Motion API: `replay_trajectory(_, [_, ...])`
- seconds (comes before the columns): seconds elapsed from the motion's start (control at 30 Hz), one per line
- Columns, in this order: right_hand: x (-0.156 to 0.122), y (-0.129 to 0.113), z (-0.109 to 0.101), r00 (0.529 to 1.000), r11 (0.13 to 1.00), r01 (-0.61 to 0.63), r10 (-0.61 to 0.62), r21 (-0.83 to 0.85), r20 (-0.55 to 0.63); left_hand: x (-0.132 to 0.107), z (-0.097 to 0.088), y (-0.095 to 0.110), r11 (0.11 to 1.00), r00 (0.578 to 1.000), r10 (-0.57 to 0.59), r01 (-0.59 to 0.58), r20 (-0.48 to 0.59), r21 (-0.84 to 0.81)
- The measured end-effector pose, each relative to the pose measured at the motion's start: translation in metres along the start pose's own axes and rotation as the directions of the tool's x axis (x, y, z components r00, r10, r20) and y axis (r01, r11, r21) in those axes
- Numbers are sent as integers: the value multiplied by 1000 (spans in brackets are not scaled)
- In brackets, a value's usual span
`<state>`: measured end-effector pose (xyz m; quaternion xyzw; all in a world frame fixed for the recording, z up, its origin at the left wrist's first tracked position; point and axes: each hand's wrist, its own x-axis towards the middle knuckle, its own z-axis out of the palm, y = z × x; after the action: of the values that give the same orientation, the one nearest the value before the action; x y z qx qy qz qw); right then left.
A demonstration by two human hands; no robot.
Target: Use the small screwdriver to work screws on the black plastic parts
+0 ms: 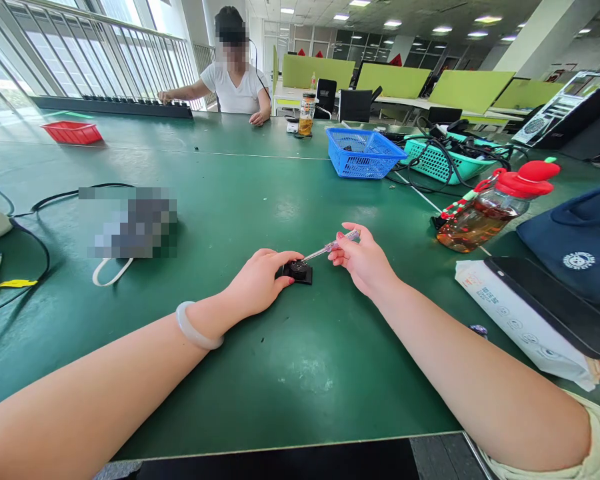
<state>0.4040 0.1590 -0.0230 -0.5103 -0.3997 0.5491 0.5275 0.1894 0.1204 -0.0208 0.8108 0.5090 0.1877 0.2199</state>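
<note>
On the green table lies a small black square part with a round raised middle [299, 271]. My left hand [261, 279] grips its left side, thumb and fingers closed about the edge. A pale bangle [195, 327] circles my left wrist. In my right hand [361, 261] is a slim screwdriver [325, 251] with a clear, pinkish handle, pinched between thumb and fingers. The screwdriver slants down to the left, and its tip meets or nearly meets the top of the black part. What the tip touches is too small to make out.
A blue basket [365, 155], a green basket [455, 160] with cables and a red-lidded bottle [495, 207] stand to the right. Nearer lie a tissue pack [510, 313] and a navy bag [575, 240]. A red tray [72, 132] and a seated person [237, 87] are across the table [220, 400].
</note>
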Motion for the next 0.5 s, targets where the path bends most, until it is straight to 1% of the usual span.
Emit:
replay_trajectory(0.1, [-1,-2,1,1000,1000,-2,2,11,-20,1,0,1,1000,1000,0,0,-1,2])
replay_trajectory(0.27, [2,-3,-2,997,996,68,-65,55,-46,2,0,1,1000,1000,4,-4,-1,6])
replay_trajectory(0.37, [6,-2,-6,994,993,104,-102,60,-29,1,0,0,1000,1000,-6,6,-4,7])
replay_trajectory(0.5, [10,0,-9,985,984,166,-168,60,27,0,0,0,1000,1000,-8,8,-4,5])
